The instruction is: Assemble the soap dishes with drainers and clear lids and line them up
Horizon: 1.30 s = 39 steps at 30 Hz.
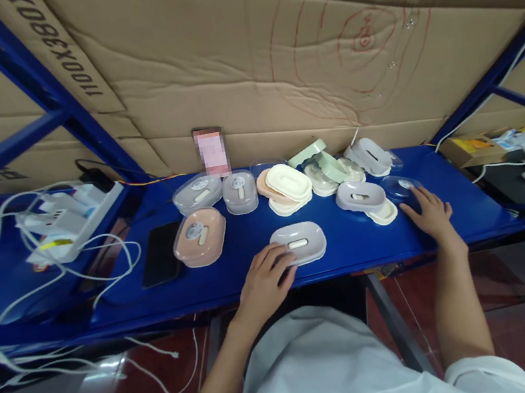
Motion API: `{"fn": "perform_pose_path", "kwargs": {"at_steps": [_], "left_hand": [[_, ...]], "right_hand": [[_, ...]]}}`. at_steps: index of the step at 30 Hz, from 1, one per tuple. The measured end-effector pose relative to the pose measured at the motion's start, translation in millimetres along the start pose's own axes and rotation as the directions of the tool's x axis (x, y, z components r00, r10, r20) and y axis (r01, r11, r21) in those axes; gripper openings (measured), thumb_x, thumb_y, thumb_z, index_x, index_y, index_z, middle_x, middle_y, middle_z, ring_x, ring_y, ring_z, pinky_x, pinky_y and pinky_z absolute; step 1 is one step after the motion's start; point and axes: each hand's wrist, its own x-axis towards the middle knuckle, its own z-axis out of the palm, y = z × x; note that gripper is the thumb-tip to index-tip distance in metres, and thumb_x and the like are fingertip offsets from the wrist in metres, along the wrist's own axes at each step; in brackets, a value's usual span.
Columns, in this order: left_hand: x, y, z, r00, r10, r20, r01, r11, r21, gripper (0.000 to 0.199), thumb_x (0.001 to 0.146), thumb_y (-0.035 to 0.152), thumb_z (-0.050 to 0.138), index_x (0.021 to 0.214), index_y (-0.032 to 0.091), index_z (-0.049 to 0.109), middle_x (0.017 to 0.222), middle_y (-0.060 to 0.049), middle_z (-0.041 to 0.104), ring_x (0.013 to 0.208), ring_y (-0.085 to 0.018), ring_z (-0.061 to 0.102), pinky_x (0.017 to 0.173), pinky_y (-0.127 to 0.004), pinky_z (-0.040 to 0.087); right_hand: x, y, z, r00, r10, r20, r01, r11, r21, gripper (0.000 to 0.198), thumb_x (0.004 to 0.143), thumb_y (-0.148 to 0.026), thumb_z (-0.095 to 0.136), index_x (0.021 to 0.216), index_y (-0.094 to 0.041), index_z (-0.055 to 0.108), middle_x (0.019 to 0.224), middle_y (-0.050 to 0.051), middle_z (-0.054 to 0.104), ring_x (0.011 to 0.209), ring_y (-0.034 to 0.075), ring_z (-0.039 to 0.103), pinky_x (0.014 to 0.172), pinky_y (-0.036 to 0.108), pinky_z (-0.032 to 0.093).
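Note:
My left hand (267, 275) has its curved fingers and thumb on the left end of a lavender soap dish (310, 234) with a white oval piece in its middle. My right hand (430, 211) reaches down at the right, thumb and fingers apart at the edge of a clear lid (395, 186) lying on the blue table. Whether the fingertips press on that lid I cannot tell. Left of it, a grey soap dish (358, 195) rests partly over a cream tray (383, 212).
Lidded boxes stand at left: a pink one (206, 237) and two grey ones (240, 195). Cream trays (289, 181) are stacked mid-table, with green frames (329, 165) behind. A black phone-like slab (158, 255), a power strip (78, 219) and white cables lie left. Cardboard (226, 47) closes the back.

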Motion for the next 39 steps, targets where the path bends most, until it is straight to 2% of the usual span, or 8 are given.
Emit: {"fn": "perform_pose_path", "kwargs": {"at_steps": [7, 11, 14, 19, 23, 25, 30, 39], "left_hand": [[-0.3, -0.2, -4.5, 0.994, -0.103, -0.029, 0.099, 0.989, -0.112, 0.015, 0.099, 0.026, 0.069, 0.112, 0.025, 0.077, 0.160, -0.012, 0.049, 0.152, -0.033, 0.047, 0.121, -0.054, 0.049], [-1.3, -2.3, -3.7, 0.982, -0.181, 0.047, 0.186, 0.973, -0.134, 0.017, 0.098, 0.028, 0.071, 0.114, 0.025, 0.075, 0.166, -0.010, 0.043, 0.150, -0.032, 0.051, 0.119, -0.050, 0.053], [-1.6, -3.6, -3.0, 0.973, -0.220, 0.070, 0.229, 0.961, -0.158, 0.039, 0.095, 0.029, 0.076, 0.133, 0.028, 0.066, 0.166, -0.011, 0.044, 0.151, -0.030, 0.051, 0.120, -0.049, 0.052], [-0.9, -3.3, -3.3, 0.954, -0.280, 0.106, 0.296, 0.936, -0.192, 0.086, 0.091, 0.032, 0.083, 0.162, 0.034, 0.035, 0.169, -0.013, 0.039, 0.157, -0.031, 0.042, 0.125, -0.051, 0.045], [-0.2, -3.9, -2.0, 0.960, -0.259, 0.105, 0.274, 0.947, -0.170, 0.096, 0.089, 0.033, 0.085, 0.166, 0.035, 0.027, 0.168, -0.013, 0.041, 0.157, -0.032, 0.041, 0.126, -0.053, 0.041], [-0.2, -5.5, -1.2, 0.969, -0.230, 0.091, 0.242, 0.959, -0.149, 0.092, 0.089, 0.033, 0.085, 0.164, 0.035, 0.031, 0.165, -0.013, 0.045, 0.153, -0.033, 0.044, 0.125, -0.055, 0.042], [-0.2, -9.5, -0.3, 0.975, -0.216, 0.048, 0.221, 0.964, -0.148, 0.086, 0.085, 0.033, 0.089, 0.157, 0.032, 0.042, 0.159, -0.012, 0.052, 0.146, -0.033, 0.049, 0.122, -0.055, 0.044], [2.1, -6.7, -0.3, 0.971, -0.228, 0.072, 0.238, 0.955, -0.179, 0.087, 0.084, 0.036, 0.090, 0.157, 0.032, 0.042, 0.158, -0.011, 0.052, 0.147, -0.033, 0.048, 0.123, -0.055, 0.043]], "right_hand": [[-39.4, 30.7, -15.2, 0.980, -0.023, -0.199, 0.056, 0.985, 0.163, 0.087, 0.083, -0.083, 0.065, 0.140, -0.019, 0.070, 0.123, 0.018, 0.056, 0.113, 0.036, 0.059, 0.100, 0.058, 0.053], [-54.2, 1.0, -20.3, 0.944, 0.050, -0.325, 0.032, 0.970, 0.241, 0.066, 0.091, -0.072, 0.067, 0.130, -0.019, 0.076, 0.119, 0.014, 0.055, 0.107, 0.032, 0.062, 0.100, 0.057, 0.056], [-74.8, -49.2, -23.3, 0.918, 0.018, -0.396, 0.130, 0.930, 0.343, 0.056, 0.095, -0.062, 0.069, 0.134, -0.022, 0.073, 0.129, 0.015, 0.054, 0.118, 0.034, 0.064, 0.103, 0.058, 0.057], [-114.0, -159.4, -21.8, 0.901, -0.388, -0.193, 0.433, 0.777, 0.457, 0.048, 0.097, -0.050, 0.073, 0.142, -0.034, 0.067, 0.144, 0.014, 0.055, 0.136, 0.037, 0.059, 0.113, 0.059, 0.054], [-120.6, -214.9, -14.0, 0.742, -0.670, -0.024, 0.585, 0.629, 0.512, 0.052, 0.102, -0.042, 0.068, 0.153, -0.035, 0.057, 0.150, 0.013, 0.059, 0.142, 0.035, 0.057, 0.113, 0.056, 0.055], [-118.0, -225.3, -12.6, 0.680, -0.733, 0.002, 0.631, 0.586, 0.508, 0.054, 0.105, -0.037, 0.064, 0.158, -0.035, 0.052, 0.155, 0.013, 0.057, 0.150, 0.035, 0.051, 0.117, 0.057, 0.052], [-112.9, -230.1, -17.1, 0.616, -0.787, 0.000, 0.694, 0.543, 0.474, 0.060, 0.106, -0.029, 0.061, 0.164, -0.038, 0.045, 0.164, 0.010, 0.051, 0.159, 0.036, 0.038, 0.122, 0.060, 0.046], [-114.3, -233.0, -18.1, 0.595, -0.804, 0.021, 0.726, 0.548, 0.416, 0.052, 0.107, -0.032, 0.060, 0.158, -0.034, 0.054, 0.162, 0.011, 0.053, 0.158, 0.037, 0.037, 0.119, 0.060, 0.047]]}}
